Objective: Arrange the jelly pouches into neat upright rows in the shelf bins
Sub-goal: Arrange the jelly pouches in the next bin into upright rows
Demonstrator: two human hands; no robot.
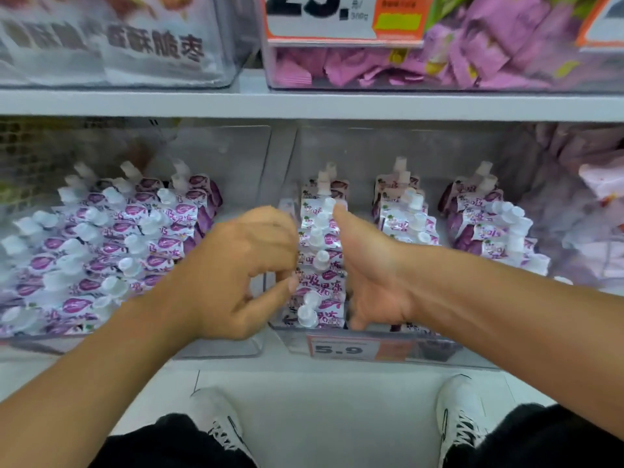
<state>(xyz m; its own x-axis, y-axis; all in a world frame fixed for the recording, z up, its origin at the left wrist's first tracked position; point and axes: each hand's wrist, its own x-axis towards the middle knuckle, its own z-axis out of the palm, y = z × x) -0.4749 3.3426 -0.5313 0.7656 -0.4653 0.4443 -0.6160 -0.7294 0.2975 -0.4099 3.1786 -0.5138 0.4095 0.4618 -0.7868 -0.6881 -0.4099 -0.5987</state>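
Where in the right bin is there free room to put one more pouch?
In the right bin, bare lanes lie between its three pouch rows, plus space behind them. The left bin is crowded. Both hands flank the left row.

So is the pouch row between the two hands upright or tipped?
Upright: the pouch row stands with white caps up, left hand and right hand flanking it.

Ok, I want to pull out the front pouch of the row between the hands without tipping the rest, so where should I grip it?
Probably by the white cap of the front pouch, coming from above. The cap stands up clear of the flat body, which is packed against the pouch behind it and sits behind the bin's front wall. The left hand and right hand flank that row's sides.
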